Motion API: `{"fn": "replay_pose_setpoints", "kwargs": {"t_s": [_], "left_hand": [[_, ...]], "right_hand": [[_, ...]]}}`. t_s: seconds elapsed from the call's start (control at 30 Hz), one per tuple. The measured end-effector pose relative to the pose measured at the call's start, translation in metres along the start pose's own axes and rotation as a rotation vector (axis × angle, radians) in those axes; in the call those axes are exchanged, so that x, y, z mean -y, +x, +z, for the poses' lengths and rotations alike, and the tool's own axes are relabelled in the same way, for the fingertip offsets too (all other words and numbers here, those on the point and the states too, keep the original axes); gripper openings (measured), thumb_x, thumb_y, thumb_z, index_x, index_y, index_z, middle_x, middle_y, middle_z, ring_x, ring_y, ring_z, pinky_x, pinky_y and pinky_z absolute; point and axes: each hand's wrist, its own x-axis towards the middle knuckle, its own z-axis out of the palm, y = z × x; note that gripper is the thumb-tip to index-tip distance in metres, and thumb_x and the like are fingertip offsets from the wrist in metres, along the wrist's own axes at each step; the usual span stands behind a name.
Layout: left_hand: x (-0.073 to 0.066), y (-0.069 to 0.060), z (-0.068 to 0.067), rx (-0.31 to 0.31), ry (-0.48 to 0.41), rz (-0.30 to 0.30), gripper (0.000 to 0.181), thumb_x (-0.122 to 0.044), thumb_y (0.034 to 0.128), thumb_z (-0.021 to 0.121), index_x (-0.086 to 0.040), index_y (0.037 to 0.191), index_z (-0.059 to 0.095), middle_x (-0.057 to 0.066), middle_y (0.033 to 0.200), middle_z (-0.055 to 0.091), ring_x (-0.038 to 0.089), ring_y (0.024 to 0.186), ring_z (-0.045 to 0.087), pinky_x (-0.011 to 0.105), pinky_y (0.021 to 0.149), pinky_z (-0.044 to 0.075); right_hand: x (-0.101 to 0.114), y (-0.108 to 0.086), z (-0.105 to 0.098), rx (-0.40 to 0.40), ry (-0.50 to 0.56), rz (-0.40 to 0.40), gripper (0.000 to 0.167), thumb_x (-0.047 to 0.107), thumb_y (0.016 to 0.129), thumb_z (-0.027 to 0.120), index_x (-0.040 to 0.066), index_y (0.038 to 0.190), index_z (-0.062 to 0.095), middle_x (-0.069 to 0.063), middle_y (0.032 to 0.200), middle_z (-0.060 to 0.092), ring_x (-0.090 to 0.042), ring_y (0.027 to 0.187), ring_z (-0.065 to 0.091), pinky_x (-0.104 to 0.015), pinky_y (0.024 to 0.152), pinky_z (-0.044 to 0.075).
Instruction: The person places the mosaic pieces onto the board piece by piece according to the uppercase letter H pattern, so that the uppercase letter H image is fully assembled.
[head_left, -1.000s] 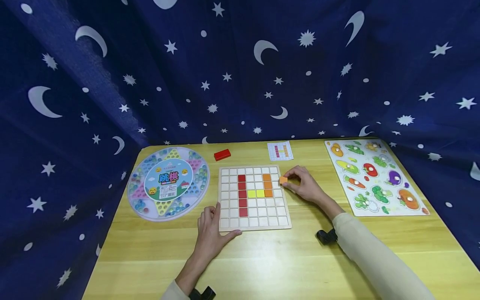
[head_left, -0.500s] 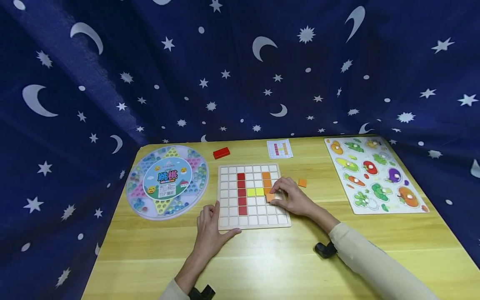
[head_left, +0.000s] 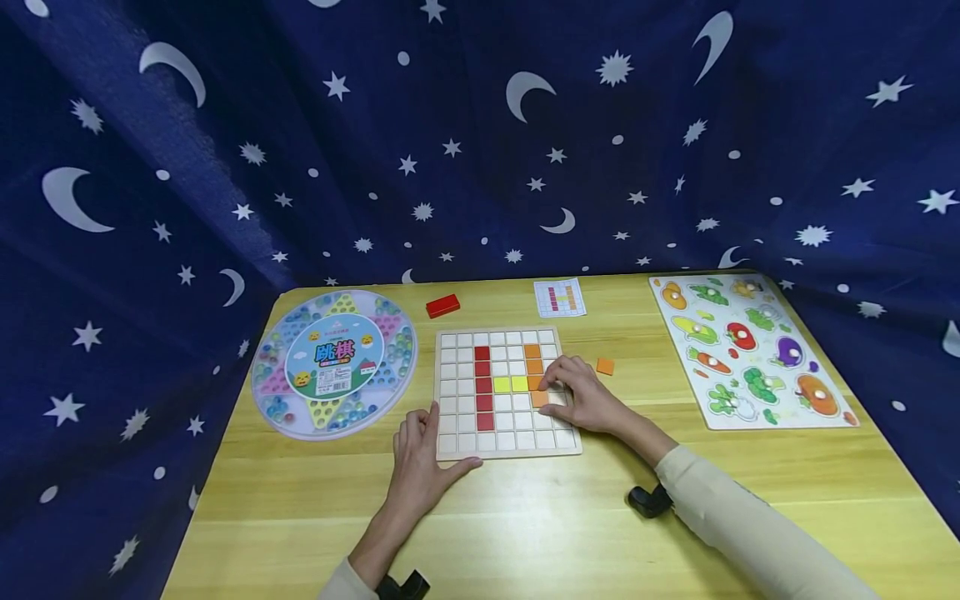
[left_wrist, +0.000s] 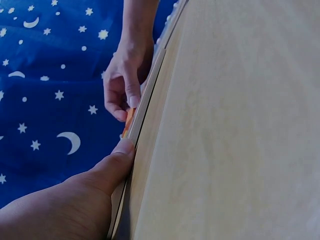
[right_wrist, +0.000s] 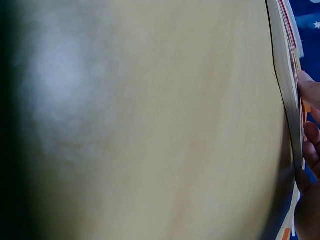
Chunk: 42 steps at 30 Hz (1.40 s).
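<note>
In the head view, a square wooden grid board lies on the table, with a column of red tiles, two yellow tiles and a column of orange tiles. At the bottom of the orange column, my right hand pinches an orange tile between thumb and fingers, low over a cell. The left wrist view also shows this orange tile. My left hand rests at the board's near left corner, thumb along the front edge and forefinger against the left side.
A loose orange tile lies right of the board. Behind are a red block and a pattern card. A round Chinese checkers set stands left, a vegetable puzzle board right. A starry curtain borders the table.
My right hand has moved from beside the board's right edge onto the orange column, bringing an orange tile and lowering it. Another orange tile was left on the table. My left hand stays put.
</note>
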Motion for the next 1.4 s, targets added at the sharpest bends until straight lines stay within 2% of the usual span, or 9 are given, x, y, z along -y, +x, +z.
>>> {"fn": "replay_pose_setpoints", "kwargs": {"t_s": [0.1, 0.3, 0.4, 0.63, 0.83, 1.13, 1.4], "left_hand": [[0.000, 0.000, 0.000, -0.003, 0.000, 0.002, 0.113, -0.059, 0.0632, 0.084, -0.002, 0.148, 0.037, 0.008, 0.105, 0.040, 0.019, 0.090, 0.034, 0.035, 0.083, 0.027], [0.000, -0.002, -0.001, -0.014, -0.006, 0.010, 0.113, -0.058, 0.0622, 0.086, -0.002, 0.148, 0.038, 0.008, 0.104, 0.040, 0.019, 0.090, 0.034, 0.036, 0.083, 0.027], [0.000, -0.002, -0.001, -0.021, -0.016, 0.016, 0.111, -0.058, 0.0623, 0.086, -0.003, 0.147, 0.039, 0.007, 0.105, 0.040, 0.019, 0.091, 0.034, 0.036, 0.084, 0.027], [0.000, -0.001, 0.001, -0.012, -0.034, 0.004, 0.109, -0.058, 0.0626, 0.085, -0.006, 0.147, 0.040, 0.006, 0.105, 0.039, 0.018, 0.091, 0.033, 0.035, 0.085, 0.026], [-0.001, -0.001, -0.001, -0.030, -0.025, 0.021, 0.110, -0.057, 0.0613, 0.087, -0.004, 0.146, 0.041, 0.006, 0.104, 0.040, 0.017, 0.090, 0.034, 0.036, 0.083, 0.026], [-0.002, 0.000, -0.002, -0.005, -0.043, -0.005, 0.109, -0.056, 0.0621, 0.087, -0.007, 0.147, 0.040, 0.006, 0.105, 0.040, 0.018, 0.090, 0.034, 0.035, 0.085, 0.026], [-0.002, 0.000, -0.001, -0.012, -0.042, -0.004, 0.108, -0.056, 0.0621, 0.087, -0.006, 0.147, 0.041, 0.007, 0.105, 0.040, 0.019, 0.091, 0.034, 0.036, 0.085, 0.027]], "right_hand": [[0.000, 0.000, 0.000, 0.011, -0.003, 0.005, 0.030, 0.021, 0.074, 0.085, 0.015, 0.097, 0.067, -0.001, 0.108, 0.059, -0.020, 0.103, 0.045, -0.042, 0.089, 0.031], [0.000, 0.002, 0.002, 0.021, -0.049, -0.003, 0.041, 0.026, 0.077, 0.083, 0.015, 0.114, 0.067, -0.001, 0.112, 0.060, -0.019, 0.105, 0.046, -0.042, 0.089, 0.032], [0.004, 0.006, 0.002, 0.017, -0.062, 0.007, 0.043, 0.028, 0.079, 0.081, 0.014, 0.117, 0.067, -0.002, 0.111, 0.060, -0.018, 0.102, 0.045, -0.040, 0.087, 0.031], [0.010, 0.011, 0.003, 0.027, -0.081, 0.040, 0.035, 0.028, 0.084, 0.077, 0.014, 0.116, 0.069, -0.002, 0.106, 0.061, -0.016, 0.095, 0.042, -0.037, 0.084, 0.028], [0.010, 0.011, 0.002, 0.019, -0.072, 0.034, 0.034, 0.025, 0.084, 0.077, 0.014, 0.115, 0.069, -0.003, 0.104, 0.061, -0.017, 0.094, 0.042, -0.037, 0.082, 0.028], [0.007, 0.011, 0.001, 0.023, -0.084, 0.026, 0.033, 0.025, 0.084, 0.077, 0.015, 0.115, 0.069, -0.001, 0.105, 0.060, -0.016, 0.095, 0.043, -0.036, 0.083, 0.029], [0.007, 0.009, -0.001, 0.034, -0.101, 0.024, 0.033, 0.026, 0.085, 0.076, 0.014, 0.115, 0.070, -0.001, 0.105, 0.060, -0.015, 0.096, 0.043, -0.037, 0.084, 0.030]]}}
